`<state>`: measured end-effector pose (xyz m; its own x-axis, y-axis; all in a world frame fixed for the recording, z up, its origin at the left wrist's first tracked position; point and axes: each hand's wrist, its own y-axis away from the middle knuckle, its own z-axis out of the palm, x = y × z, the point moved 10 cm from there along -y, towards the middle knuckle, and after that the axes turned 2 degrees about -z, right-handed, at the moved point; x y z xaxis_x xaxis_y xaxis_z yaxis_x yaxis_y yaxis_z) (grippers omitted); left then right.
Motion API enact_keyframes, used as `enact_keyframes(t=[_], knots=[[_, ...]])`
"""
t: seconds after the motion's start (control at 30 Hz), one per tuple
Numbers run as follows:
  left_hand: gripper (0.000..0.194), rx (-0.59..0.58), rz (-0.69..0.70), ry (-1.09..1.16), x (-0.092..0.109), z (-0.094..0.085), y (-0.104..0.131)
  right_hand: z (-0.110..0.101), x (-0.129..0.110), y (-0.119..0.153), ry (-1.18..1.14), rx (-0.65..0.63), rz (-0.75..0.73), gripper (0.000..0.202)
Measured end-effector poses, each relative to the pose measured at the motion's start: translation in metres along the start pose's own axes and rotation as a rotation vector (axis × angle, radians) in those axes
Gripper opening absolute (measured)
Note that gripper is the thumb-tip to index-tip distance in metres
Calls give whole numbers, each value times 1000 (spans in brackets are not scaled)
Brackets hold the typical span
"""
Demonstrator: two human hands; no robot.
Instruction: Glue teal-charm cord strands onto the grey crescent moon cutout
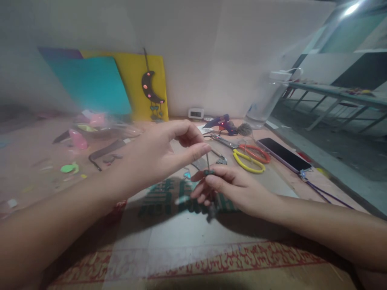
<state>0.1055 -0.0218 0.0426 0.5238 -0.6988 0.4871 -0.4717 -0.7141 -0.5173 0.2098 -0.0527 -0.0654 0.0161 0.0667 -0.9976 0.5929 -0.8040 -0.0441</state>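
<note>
My left hand [172, 147] is closed in a pinch, thumb against forefinger, on the upper end of a thin dark cord [208, 161]. Just below, my right hand [232, 183] grips a small dark green piece [208, 172] between thumb and fingers, at the cord's lower end. Blurred dark pieces [211, 215] dangle under the right hand; their shape is hard to make out. Beyond the fingers lies a small blue heart [187, 175]. Scissors [249, 161] with yellow and orange handles rest past my right hand.
A glue gun [222, 124], a small digital clock [196, 113] and a clear bottle [263, 100] stand at the back. A phone [284, 155] lies on the right. A dark crescent moon ornament [149, 88] hangs before a yellow sheet [121, 66]. Foam scraps [69, 168] litter the left.
</note>
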Motion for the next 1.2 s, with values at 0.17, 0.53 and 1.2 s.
enact_keyframes(t=[0.17,0.53,1.2], knots=[[29,-118,-3,15,-19,24,-10,0,23,3,-163,-40,167,39],[22,-286,-170,85,-78,97,-3,-21,66,21,-450,82,366,42],[14,-253,126,-112,-72,115,6,7,66,48,-204,-425,683,61]])
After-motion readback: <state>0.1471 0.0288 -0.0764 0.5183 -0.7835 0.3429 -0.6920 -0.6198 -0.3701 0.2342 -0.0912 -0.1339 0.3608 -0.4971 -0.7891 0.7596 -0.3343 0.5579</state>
